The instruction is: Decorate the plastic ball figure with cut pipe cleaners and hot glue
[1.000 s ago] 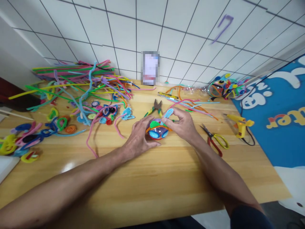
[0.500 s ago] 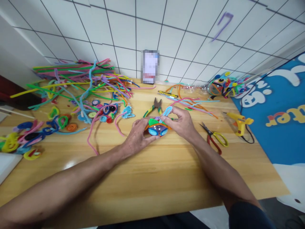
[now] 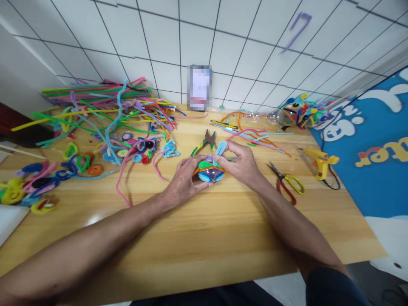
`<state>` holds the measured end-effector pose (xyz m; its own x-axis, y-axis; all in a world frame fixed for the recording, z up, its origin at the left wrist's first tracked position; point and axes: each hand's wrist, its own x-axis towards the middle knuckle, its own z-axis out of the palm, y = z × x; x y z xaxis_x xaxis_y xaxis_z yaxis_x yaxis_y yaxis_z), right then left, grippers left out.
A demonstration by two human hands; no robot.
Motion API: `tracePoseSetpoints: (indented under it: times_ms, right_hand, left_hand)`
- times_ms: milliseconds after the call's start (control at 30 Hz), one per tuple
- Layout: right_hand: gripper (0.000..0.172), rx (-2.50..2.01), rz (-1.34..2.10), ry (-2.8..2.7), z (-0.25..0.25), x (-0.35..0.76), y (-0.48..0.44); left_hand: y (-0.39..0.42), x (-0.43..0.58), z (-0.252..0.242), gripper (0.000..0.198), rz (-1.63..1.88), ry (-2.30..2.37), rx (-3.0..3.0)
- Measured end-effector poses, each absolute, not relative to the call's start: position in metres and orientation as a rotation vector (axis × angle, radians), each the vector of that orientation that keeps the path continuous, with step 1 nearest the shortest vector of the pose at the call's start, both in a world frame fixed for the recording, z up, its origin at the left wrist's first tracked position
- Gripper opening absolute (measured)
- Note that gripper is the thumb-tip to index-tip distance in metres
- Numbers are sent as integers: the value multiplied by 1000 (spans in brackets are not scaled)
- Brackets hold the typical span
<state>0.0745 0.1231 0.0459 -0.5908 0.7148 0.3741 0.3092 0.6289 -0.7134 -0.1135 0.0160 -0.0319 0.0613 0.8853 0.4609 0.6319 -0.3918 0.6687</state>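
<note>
My left hand (image 3: 184, 176) is closed around the left side of a clear plastic ball (image 3: 211, 173) trimmed with orange, green and blue pipe cleaner. Two blue rings mark its lower front. Between thumb and fingers, my right hand (image 3: 240, 161) pinches a light blue pipe-cleaner loop (image 3: 220, 149) at the ball's top right. Whether the loop is fixed to the ball I cannot tell. Just behind the ball lie pliers (image 3: 204, 143) with green and yellow handles, partly covered by my hands.
Loose pipe cleaners (image 3: 95, 114) heap at the back left, with coiled shapes (image 3: 41, 180) in front. Scissors (image 3: 287, 182) and a yellow glue gun (image 3: 320, 163) lie on the right. A phone (image 3: 199, 88) leans on the tiled wall. A decorated ball (image 3: 301, 114) sits at the back right.
The light blue loop has tilted slightly and shifted a little left and down with my right hand. My left hand keeps its hold on the ball.
</note>
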Motion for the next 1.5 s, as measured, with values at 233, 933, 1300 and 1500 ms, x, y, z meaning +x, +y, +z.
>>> tracePoseSetpoints:
  times_ms: [233,933,1300,1500]
  right_hand:
    - [15,-774,765,-2182,47,74,122]
    - [13,-694,754,-2217,51,74,120]
    - [17,-699,807,-2264,52,77,123]
    - [19,-712,838,-2250,52,77,122]
  left_hand:
    - [15,-115,-30,66,1261,1495,2056]
    - [15,-114,-35,70,1220,1535,2053]
    - [13,-114,-28,70,1161,1532,1991]
    - [12,-114,-28,72,1135,1552,1973]
